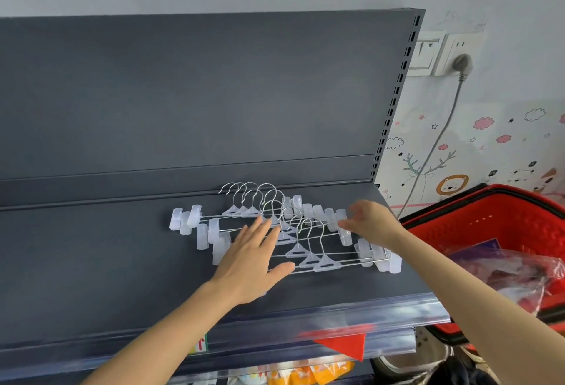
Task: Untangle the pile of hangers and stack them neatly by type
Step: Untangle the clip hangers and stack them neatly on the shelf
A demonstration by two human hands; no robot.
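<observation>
At six o'clock, below the shelf lip, a red triangular tag (345, 344) and orange packets (308, 376) show only in part, cut off by the frame edge. At four o'clock a red plastic shopping basket (501, 216) holds a crinkled clear bag (519, 274) whose contents are hard to make out.

On the dark grey metal shelf (91, 262), the left hand (253, 262) lies flat with its grip released, fingers spread, palm down over the left part of the row of clear plastic clip hangers with silver wire hooks (305, 250); it hides several clips beneath it. At two o'clock from it, the right hand (371, 221) has a loose grip with fingers curled at the clips on the hangers' right end; whether it actually pinches one I cannot tell, since that hand is blurred.

The hangers overlap in a staggered row, hooks pointing toward the shelf's back panel (214, 94). Farther off at one o'clock, a grey plug (462, 64) sits in a white wall socket, its cable (428, 158) dropping behind the basket.
</observation>
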